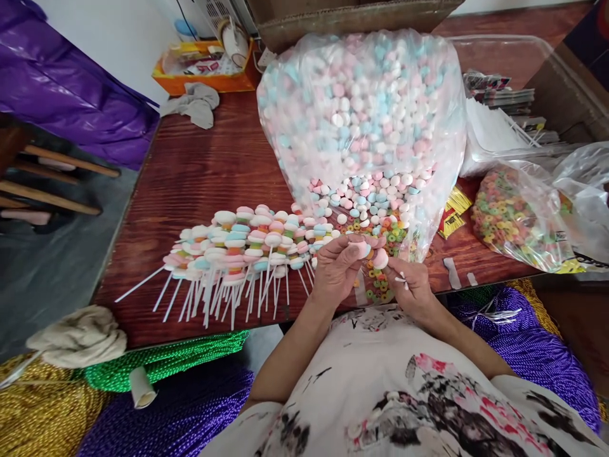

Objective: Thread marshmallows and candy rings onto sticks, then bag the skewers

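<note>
Both hands are working close together at lower centre of the frame, just above the table [200, 165] edge. Left hand [339, 270] is pinching a pink-and-white marshmallow disc [361, 247] between thumb and fingertips, fingers closed on it. Right hand [413, 289] is gripping a thin white stick [402, 278] whose short end is showing past the fingers, with another pink marshmallow piece [379, 258] sitting at its top, touching the left hand's piece. Hands are nearly touching each other.

Just left of the hands, a pile of finished candy skewers [238, 247] is lying on the table, pastel discs stacked on white sticks, sticks fanning toward the lower left. Directly above the hands, a big clear bag of pink, blue and white marshmallows [361, 108] is standing open, loose pieces spilling at its mouth. Small coloured cereal rings [380, 285] are lying between and under the hands. At right centre, a second clear bag of coloured rings [514, 216] is resting on the table. Yellow-red packet [451, 212] is lying between the two bags.

Orange tray [204, 66] is sitting at the upper left, grey cloth [195, 105] beside it. Green [162, 362], purple [181, 412] and gold [42, 412] bead strands are piling along the lower left.
</note>
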The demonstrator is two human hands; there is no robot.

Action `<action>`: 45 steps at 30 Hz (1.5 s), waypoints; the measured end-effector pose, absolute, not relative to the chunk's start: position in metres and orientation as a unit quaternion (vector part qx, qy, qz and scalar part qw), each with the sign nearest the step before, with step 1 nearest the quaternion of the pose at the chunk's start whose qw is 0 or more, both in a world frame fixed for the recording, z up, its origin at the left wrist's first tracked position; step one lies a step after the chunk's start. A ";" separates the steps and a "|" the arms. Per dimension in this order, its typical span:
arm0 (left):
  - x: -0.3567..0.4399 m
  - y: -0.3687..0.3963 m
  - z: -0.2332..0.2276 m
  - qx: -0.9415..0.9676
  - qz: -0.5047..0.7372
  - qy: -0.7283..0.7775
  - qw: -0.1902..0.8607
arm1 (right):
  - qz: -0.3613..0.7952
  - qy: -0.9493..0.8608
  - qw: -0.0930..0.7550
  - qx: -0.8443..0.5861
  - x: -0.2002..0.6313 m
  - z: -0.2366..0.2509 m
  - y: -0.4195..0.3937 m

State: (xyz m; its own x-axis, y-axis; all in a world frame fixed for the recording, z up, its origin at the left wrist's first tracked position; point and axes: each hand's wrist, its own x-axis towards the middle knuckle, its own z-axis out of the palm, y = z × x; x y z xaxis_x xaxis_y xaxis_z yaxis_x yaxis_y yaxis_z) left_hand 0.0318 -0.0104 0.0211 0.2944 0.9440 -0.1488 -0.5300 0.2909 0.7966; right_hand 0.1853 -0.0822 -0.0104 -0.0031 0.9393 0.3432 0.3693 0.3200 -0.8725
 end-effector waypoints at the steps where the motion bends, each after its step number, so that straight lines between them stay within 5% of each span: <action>1: 0.034 -0.013 0.021 0.330 0.512 0.321 0.725 | 0.299 -0.641 0.496 -0.504 0.185 -0.009 -0.082; 19: 0.040 -0.018 0.004 0.393 0.481 0.350 0.702 | 0.288 -0.622 0.515 -0.515 0.191 0.009 -0.063; 27: 0.030 -0.013 -0.023 0.845 0.116 0.458 0.252 | 0.266 -0.591 0.460 -0.607 0.248 -0.016 -0.091; 32: 0.032 -0.028 -0.028 0.885 0.099 0.432 0.144 | 0.267 -0.666 0.406 -0.565 0.238 -0.027 -0.107; 35: 0.023 -0.034 -0.035 0.886 0.168 0.391 0.186 | 0.273 -0.688 0.385 -0.552 0.238 -0.030 -0.111; 40: 0.012 -0.027 -0.044 0.694 0.391 0.445 0.409 | 0.292 -0.698 0.355 -0.550 0.235 -0.028 -0.113; 45: 0.007 -0.022 -0.035 0.550 0.436 0.464 0.540 | 0.322 -0.702 0.273 -0.573 0.232 -0.025 -0.113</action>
State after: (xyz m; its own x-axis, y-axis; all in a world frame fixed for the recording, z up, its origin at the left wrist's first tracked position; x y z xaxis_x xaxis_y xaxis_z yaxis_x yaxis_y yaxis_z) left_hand 0.0074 -0.0216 -0.0351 0.1886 0.9818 -0.0222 0.0402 0.0149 0.9991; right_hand 0.2320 -0.1129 -0.0255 -0.1937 0.9810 0.0145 0.6293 0.1356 -0.7653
